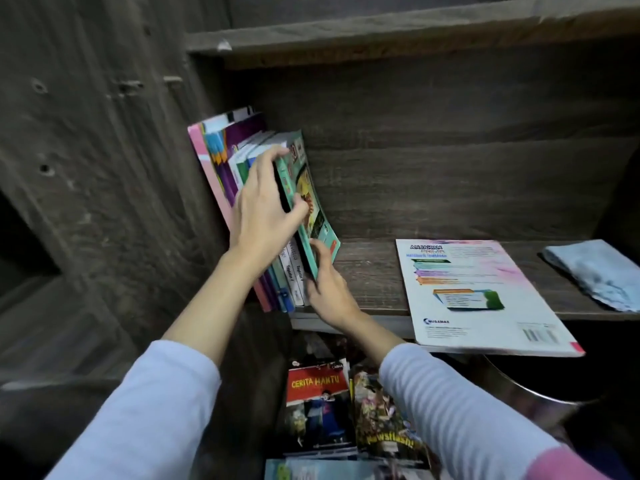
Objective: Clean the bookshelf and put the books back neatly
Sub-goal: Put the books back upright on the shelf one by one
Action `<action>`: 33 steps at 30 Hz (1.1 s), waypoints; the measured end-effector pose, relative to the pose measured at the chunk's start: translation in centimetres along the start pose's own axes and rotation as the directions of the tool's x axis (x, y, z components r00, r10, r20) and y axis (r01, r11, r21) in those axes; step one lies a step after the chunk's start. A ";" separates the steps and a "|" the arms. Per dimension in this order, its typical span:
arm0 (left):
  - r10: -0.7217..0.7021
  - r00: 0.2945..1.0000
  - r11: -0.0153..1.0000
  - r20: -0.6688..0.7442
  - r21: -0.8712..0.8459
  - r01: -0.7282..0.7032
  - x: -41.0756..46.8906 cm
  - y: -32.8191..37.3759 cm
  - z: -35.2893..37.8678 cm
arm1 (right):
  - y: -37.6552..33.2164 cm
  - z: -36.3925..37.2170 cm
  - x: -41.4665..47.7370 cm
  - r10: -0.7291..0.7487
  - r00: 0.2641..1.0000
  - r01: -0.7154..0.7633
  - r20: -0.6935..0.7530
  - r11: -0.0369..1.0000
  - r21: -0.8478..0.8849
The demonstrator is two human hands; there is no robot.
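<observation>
A row of upright books (221,157) leans against the left wall of the dark wooden shelf (374,271). At the right end of the row stands a teal book (311,199), tilted. My left hand (263,206) grips its spine edge, thumb on the cover and fingers round the back. My right hand (329,285) holds the teal book's bottom corner, thumb up against the cover. A white and pink workbook (485,292) lies flat on the shelf, overhanging the front edge. A light blue cloth (595,271) lies crumpled at the shelf's right end.
Below the shelf, several loose books lie in a pile, among them a red-topped one (318,403) and a comic (384,420). A metal rim (533,386) shows under the workbook. An upper shelf board (381,32) runs overhead.
</observation>
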State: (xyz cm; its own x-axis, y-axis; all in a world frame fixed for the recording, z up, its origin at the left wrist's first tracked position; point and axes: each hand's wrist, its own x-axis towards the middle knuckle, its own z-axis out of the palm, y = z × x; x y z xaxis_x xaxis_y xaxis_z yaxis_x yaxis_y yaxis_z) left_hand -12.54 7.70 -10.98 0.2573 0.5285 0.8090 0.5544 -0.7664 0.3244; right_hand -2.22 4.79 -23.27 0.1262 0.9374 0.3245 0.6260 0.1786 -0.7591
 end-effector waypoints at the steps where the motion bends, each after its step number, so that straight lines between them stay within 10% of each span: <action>1: 0.049 0.999 0.997 0.001 0.054 -0.049 -0.1 -0.3 0.1 | 0.1 0.1 0.3 0.018 1.000 -0.018 0.005 0.999 0.032; 6: 0.145 0.988 0.915 0.048 0.373 -0.153 0.2 -2.2 0.8 | 1.4 -0.4 1.6 0.074 0.987 -0.070 0.142 0.997 -0.034; 16: 0.013 0.999 0.899 -0.039 0.437 0.006 -1.3 -1.3 2.6 | 3.1 -1.7 2.0 -0.027 0.971 0.044 0.239 0.997 -0.065; 26: 0.124 0.983 0.932 -0.136 0.357 -0.068 -3.6 5.6 10.0 | 7.5 -11.9 -1.9 0.003 0.925 -0.087 -0.379 0.975 -0.204; 30: -0.054 0.989 0.971 0.140 0.239 0.019 -5.3 8.9 13.3 | 9.8 -15.8 -4.4 0.159 0.841 -0.338 -0.517 0.900 -0.274; 33: -0.322 0.829 0.921 0.458 0.355 0.162 -6.6 11.0 15.4 | 11.7 -18.1 -6.3 0.305 0.777 -0.540 -0.551 0.773 -0.334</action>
State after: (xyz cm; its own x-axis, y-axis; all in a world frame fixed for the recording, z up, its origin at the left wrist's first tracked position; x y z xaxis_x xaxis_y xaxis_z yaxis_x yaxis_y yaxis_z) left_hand 3.99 1.43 -20.28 0.3968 0.8519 0.3418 0.8330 -0.4906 0.2557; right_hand 18.21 -4.43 -24.02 0.7127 0.6181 0.3317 0.6725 -0.4676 -0.5737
